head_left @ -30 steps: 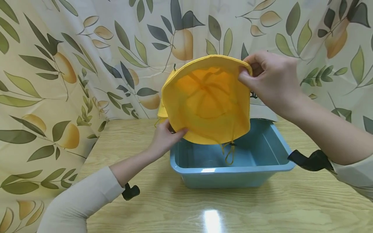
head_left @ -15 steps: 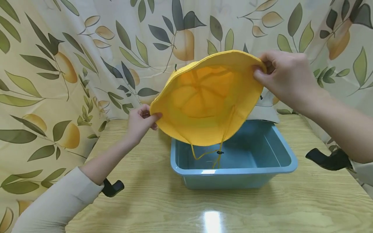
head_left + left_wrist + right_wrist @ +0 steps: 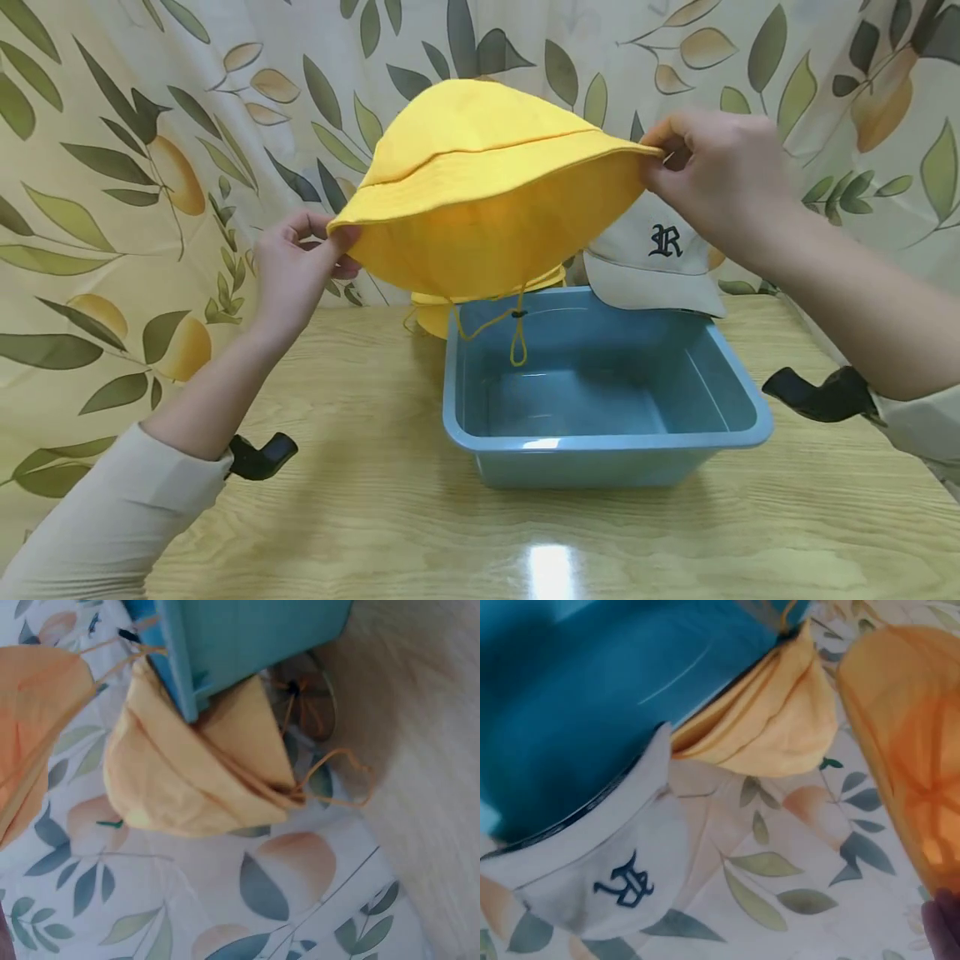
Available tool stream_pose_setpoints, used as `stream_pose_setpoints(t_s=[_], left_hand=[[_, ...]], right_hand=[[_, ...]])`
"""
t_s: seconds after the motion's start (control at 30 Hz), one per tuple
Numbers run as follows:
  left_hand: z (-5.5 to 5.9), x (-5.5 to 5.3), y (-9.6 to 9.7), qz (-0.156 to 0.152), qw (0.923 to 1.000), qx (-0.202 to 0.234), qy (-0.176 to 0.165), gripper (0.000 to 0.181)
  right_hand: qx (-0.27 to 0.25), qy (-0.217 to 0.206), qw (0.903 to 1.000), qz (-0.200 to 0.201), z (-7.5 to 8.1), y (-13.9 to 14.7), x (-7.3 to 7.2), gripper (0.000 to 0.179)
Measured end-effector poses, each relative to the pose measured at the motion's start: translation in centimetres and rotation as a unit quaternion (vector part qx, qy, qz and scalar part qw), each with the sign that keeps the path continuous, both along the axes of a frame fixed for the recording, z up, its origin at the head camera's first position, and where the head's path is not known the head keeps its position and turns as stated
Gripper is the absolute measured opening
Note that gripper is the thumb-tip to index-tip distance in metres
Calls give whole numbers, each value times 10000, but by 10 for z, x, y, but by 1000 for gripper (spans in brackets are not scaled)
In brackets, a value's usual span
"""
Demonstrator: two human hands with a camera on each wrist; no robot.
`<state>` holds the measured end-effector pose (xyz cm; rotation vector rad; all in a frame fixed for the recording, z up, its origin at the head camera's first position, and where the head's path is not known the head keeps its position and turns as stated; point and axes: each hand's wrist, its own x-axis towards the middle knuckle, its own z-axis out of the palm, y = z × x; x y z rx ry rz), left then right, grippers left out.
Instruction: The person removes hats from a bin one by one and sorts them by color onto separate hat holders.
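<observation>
A yellow bucket hat (image 3: 480,158) is held up in the air in the head view, crown upward and brim tilted. My left hand (image 3: 292,279) pinches the brim at its left edge. At the opposite edge my right hand (image 3: 723,179) grips it between thumb and fingers. A yellow chin cord (image 3: 519,340) with a dark toggle dangles below the hat, over the blue basin (image 3: 600,462). In the left wrist view the held hat (image 3: 34,727) shows at the left side; in the right wrist view its inside (image 3: 900,712) shows at the right.
Behind the basin's back left, more yellow hat fabric (image 3: 431,318) shows, looking like another hat in the left wrist view (image 3: 187,772). A pale cap (image 3: 645,258) with a dark letter leans at the basin's back right. Patterned cloth (image 3: 97,250) encloses the wooden table (image 3: 352,500).
Both hands have spread apart, the left shifting left and upward to the brim's left edge. The hat has turned from showing its inside to showing its crown, and it is higher.
</observation>
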<state>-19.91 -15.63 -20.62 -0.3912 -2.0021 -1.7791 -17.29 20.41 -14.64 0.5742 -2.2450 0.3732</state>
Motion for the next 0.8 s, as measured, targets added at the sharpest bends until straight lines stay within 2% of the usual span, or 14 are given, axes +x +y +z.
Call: stream_pose_setpoints(t_s=[0.13,0.23,0.33,0.43,0.57,0.7,0.77,0.8], left_hand=[[14,-6,1,172,9984,301,457,8],[29,-11,4,319,9954,506,742,6],[44,-19,7,530,9921,496,1021,6],[53,-28,8,886,9876,248,1269,7],[56,-42,6,1271,9765,40,1740,5],[50,-57,4,1613,9536,-333,2519,4],[45,-65,4,1778,9433,-507,2757,5],[43,-68,4,1838,9416,-542,2770,6]], right_hand=[[-353,21,9993,-73,2,-7,-11,17],[-651,295,9974,-115,3,-10,-21,20],[-997,709,9924,-137,7,-13,-35,25],[-1418,967,9851,-146,14,-19,-50,29],[-1770,1236,9764,-83,17,-28,-70,27],[-2148,1489,9652,99,13,-34,-88,14],[-2383,1497,9594,206,9,-36,-95,11],[-2414,1499,9585,251,6,-37,-99,11]])
